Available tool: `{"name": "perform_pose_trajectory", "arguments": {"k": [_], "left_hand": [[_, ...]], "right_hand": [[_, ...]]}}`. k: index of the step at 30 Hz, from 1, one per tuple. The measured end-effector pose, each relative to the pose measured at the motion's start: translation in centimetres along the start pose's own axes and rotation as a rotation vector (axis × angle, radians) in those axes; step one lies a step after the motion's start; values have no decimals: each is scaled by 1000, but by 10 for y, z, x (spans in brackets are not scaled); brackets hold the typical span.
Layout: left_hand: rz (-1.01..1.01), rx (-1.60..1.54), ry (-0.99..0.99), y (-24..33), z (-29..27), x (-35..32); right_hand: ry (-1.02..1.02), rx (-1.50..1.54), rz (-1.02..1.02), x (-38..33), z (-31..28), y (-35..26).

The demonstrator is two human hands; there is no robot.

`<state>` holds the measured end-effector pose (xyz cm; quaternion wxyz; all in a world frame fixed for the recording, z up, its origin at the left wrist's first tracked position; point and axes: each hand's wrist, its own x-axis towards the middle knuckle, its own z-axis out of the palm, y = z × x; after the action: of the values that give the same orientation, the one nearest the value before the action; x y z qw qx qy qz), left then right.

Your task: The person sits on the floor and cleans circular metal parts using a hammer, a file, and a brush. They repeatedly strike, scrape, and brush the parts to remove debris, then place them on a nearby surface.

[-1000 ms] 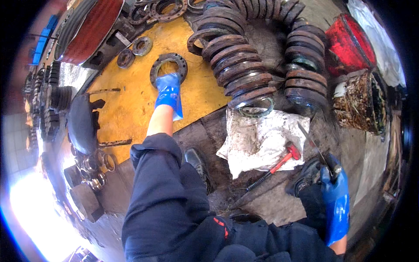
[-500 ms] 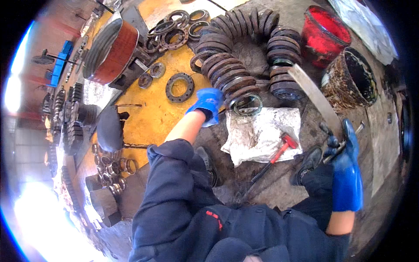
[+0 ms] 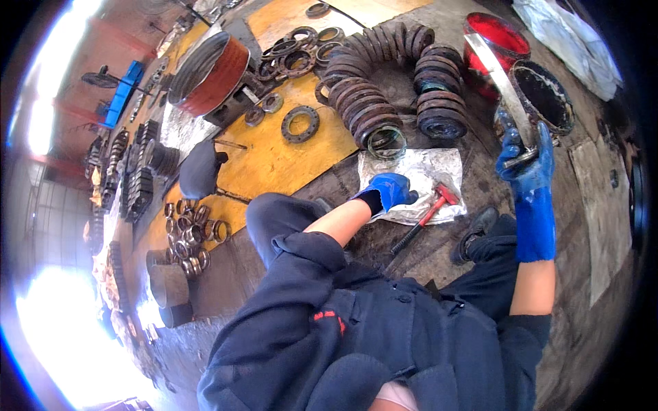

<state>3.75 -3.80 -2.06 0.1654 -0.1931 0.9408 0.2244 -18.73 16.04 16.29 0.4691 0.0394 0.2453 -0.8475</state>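
My left hand (image 3: 389,189), in a blue glove, rests on the near edge of a crumpled silver-white sheet (image 3: 421,175) on the floor. A red-headed hammer (image 3: 426,215) lies on that sheet just right of the hand. My right hand (image 3: 526,161), also in a blue glove, is raised and grips a long flat metal bar (image 3: 499,79) that slants up toward the red bucket (image 3: 499,41). A rusty flange ring (image 3: 300,124) lies alone on the yellow board (image 3: 274,164).
Heavy rusty coil springs (image 3: 384,82) lie behind the sheet. A dirty black bucket (image 3: 545,96) stands by the red one. A large rusty drum (image 3: 209,72), several rings (image 3: 188,229) and metal parts line the left side. My knees and shoes are below the sheet.
My left hand has drawn back from the flange ring on the yellow board to the sheet. My right hand has lifted the metal bar from the floor up beside the buckets.
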Motion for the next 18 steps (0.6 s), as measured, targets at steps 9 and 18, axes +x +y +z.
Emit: {"name": "perform_pose_trajectory", "arguments": {"k": [9,18], "left_hand": [[89,296,196,-8,-103,-30],[32,233,217,-62,-135,-5]], "right_hand": [[-113,-46,-97,6,-26,-8],[88,-139,-85,11,-22,-6]]}}
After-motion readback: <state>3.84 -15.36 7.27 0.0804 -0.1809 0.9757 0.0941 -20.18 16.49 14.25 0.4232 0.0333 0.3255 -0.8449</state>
